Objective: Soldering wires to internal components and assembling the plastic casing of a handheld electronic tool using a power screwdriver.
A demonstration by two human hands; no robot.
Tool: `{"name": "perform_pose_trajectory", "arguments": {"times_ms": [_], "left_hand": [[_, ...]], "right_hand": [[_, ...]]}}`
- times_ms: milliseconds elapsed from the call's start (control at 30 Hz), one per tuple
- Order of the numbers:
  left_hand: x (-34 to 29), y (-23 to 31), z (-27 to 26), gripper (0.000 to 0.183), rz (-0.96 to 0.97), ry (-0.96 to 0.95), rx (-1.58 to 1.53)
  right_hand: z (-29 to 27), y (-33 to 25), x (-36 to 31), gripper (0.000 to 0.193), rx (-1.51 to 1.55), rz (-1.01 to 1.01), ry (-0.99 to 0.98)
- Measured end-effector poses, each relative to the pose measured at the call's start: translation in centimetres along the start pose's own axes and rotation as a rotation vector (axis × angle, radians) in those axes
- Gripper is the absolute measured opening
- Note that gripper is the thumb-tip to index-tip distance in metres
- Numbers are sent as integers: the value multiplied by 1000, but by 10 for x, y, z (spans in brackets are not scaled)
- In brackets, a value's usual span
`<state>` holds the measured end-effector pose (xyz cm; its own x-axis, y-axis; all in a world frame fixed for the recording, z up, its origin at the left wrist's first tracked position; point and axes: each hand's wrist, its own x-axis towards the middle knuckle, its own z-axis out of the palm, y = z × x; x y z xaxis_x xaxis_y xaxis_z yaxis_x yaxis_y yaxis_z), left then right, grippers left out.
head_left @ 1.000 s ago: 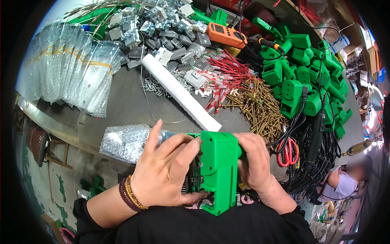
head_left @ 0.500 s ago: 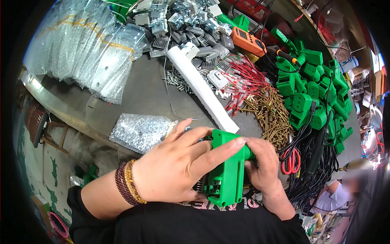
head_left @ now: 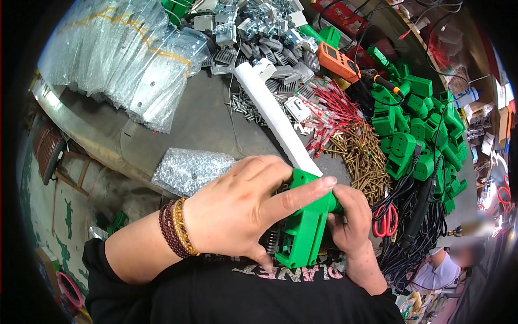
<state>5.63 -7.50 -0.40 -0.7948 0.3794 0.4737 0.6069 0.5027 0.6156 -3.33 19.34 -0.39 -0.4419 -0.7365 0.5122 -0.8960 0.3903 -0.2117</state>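
A green plastic housing is held upright close to my body, its open side facing left. My right hand grips it from the right, thumb and fingers closed at its edge. My left hand lies across its upper part, index finger stretched over the top; the other fingers curl behind the left side, partly hidden. The left thumb is beside the lower end, near a dark ribbed part at the opening. Whether the left fingers hold that part cannot be seen. Just beyond lies a white foam strip.
A bubble-wrap pouch lies left of my hands. Stacked clear bags, grey ribbed blocks, red wires and brass screws cover the bench. Right are green housings, red-handled scissors and black cables.
The view has shifted slightly, moving the bench items right. My left fingers have curled in more behind the housing, and the housing tilts a little more. My right hand keeps its grip.
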Motion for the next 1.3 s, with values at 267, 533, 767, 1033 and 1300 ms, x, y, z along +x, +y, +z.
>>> {"name": "perform_pose_trajectory", "arguments": {"times_ms": [267, 533, 767, 1033, 1300], "left_hand": [[6, -2, -6, 103, 48, -112, 44], [7, -4, -1, 86, 37, -139, 59], [5, -7, 1, 75, 57, -88, 125], [6, -6, 8, 60, 54, -35, 121], [8, -11, 1, 67, 107, -84, 105]], "right_hand": [[-5, -5, 3, 52, -31, 45, -164], [-5, -38, 14, 51, 158, -254, -314], [21, -30, 5, 26, 340, -393, -163], [21, -32, 4, 37, 185, -491, -140], [3, -35, 16, 46, 342, -349, -247]]}}
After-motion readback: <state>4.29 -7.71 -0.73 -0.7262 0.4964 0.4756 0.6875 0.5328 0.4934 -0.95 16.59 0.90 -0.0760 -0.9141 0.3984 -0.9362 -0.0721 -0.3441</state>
